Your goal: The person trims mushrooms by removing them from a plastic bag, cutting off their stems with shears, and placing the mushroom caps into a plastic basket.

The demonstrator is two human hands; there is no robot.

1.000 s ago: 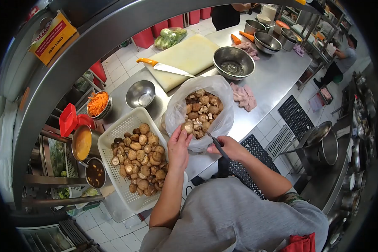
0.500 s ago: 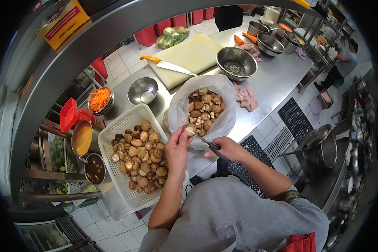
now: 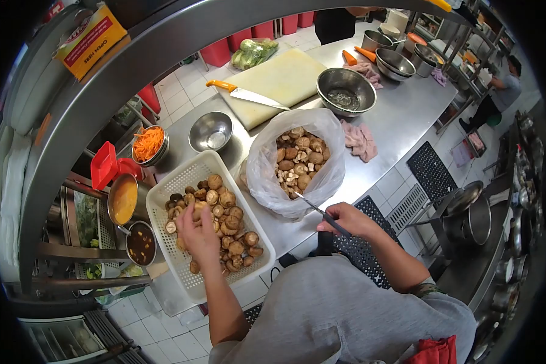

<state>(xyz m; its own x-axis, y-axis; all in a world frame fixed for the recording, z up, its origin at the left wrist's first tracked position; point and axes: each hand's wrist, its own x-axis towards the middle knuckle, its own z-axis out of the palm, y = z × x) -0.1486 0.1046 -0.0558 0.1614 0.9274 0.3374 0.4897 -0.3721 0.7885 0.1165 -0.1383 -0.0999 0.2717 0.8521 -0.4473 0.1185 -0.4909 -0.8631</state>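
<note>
My left hand (image 3: 201,235) reaches down into the white perforated basket (image 3: 158,197), which is heaped with brown mushrooms (image 3: 232,221). Its fingertips close around one mushroom (image 3: 199,208) on top of the pile; the fingers partly hide it. In my right hand (image 3: 350,219) is a small knife (image 3: 336,224) with a black handle. The narrow blade points up and left, its tip by the near rim of a clear plastic bag (image 3: 264,176). Inside the open bag lie more mushrooms (image 3: 302,155), some showing pale cut surfaces.
Behind the bag, a large knife (image 3: 249,96) with an orange handle lies on a cutting board (image 3: 279,79). Metal bowls (image 3: 211,132) stand around it, one with shredded carrot (image 3: 148,144). A pink cloth (image 3: 359,141) is right of the bag. Two sauce pots (image 3: 123,199) stand at left.
My left hand has moved left and down from beside the bag to the basket; the mushroom it held at the blade is gone from there. My right hand has shifted slightly right with the knife.
</note>
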